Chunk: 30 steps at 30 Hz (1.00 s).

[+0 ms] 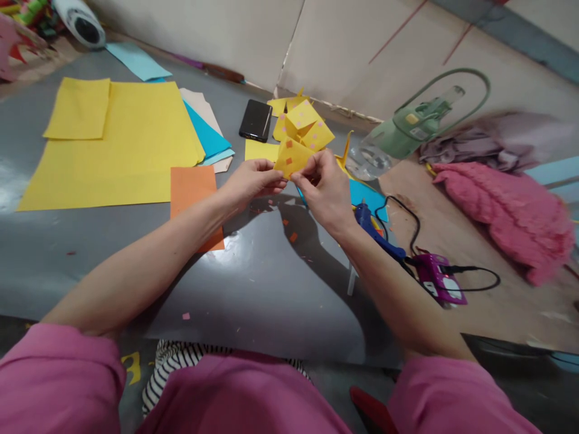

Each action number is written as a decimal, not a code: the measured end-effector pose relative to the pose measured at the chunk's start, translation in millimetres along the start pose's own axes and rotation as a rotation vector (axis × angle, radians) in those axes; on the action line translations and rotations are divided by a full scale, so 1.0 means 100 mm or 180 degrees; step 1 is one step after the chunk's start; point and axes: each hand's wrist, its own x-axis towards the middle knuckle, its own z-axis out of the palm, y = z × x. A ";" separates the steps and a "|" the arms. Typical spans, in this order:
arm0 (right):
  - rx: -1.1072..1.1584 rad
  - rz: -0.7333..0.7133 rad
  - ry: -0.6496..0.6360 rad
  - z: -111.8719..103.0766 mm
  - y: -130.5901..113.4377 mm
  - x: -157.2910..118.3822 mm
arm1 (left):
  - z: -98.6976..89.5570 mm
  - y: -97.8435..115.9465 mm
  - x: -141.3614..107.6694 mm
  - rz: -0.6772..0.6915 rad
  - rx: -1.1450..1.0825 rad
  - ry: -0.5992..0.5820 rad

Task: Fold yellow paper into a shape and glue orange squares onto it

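Note:
Between my two hands is a small yellow paper piece [296,155] with orange squares on it. My left hand [256,182] pinches its lower left edge. The fingers of my right hand [326,190] close on its right side. Just behind it stand folded yellow paper shapes with pink dots [310,123]. Tiny orange paper squares [293,237] lie on the grey table below my hands. An orange paper sheet [192,188] rests partly under my left forearm.
Large yellow sheets [136,144] and blue paper [205,129] spread at the left. A black phone-like slab [256,120] lies behind. To the right are a blue glue gun [373,226], a purple power strip [438,277], cables, a green-topped bottle [409,129] and pink cloth [506,211].

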 end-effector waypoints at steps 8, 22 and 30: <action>-0.0346 -0.0019 -0.0027 0.01 -0.03 -0.02 | 0.06 0.02 -0.04 0.0206 0.0315 0.0061; -0.0412 -0.0770 0.0313 -0.04 0.17 -0.07 | 0.04 0.02 -0.02 -0.0021 -0.0086 0.0035; -0.1628 -0.1689 0.0135 -0.22 0.30 -0.15 | 0.02 0.01 -0.01 -0.0063 -0.0116 0.0022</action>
